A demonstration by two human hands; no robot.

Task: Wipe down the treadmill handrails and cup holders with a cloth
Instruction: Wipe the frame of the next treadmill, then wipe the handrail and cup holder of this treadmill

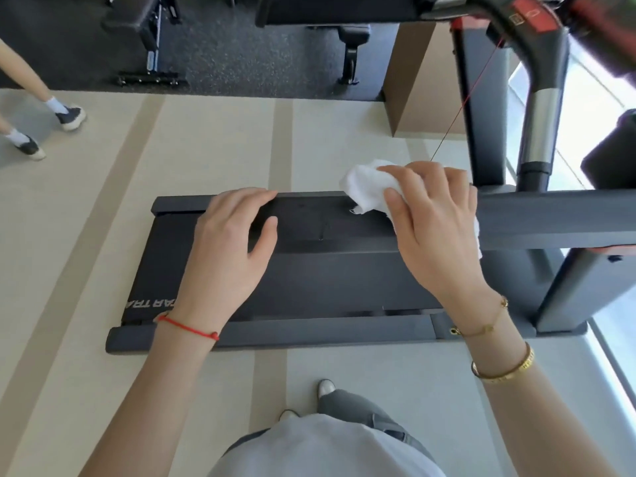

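right hand (435, 218): grips white cloth (366, 187) against handrail (557, 218) | left hand (230, 242): fingers relaxed, holding nothing, left of the cloth | treadmill belt (309, 280): below both hands

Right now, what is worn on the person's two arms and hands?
Both forearms are bare, with no sleeves or gloves. The left hand has a thin red string bracelet at the wrist. The right hand has a fine gold chain bracelet and, further up the arm, a gold bangle.

Right hand (433, 222) gripping white cloth (364, 189) on grey handrail (557, 218), left hand (230, 242) hovering relaxed over treadmill belt (330, 280)
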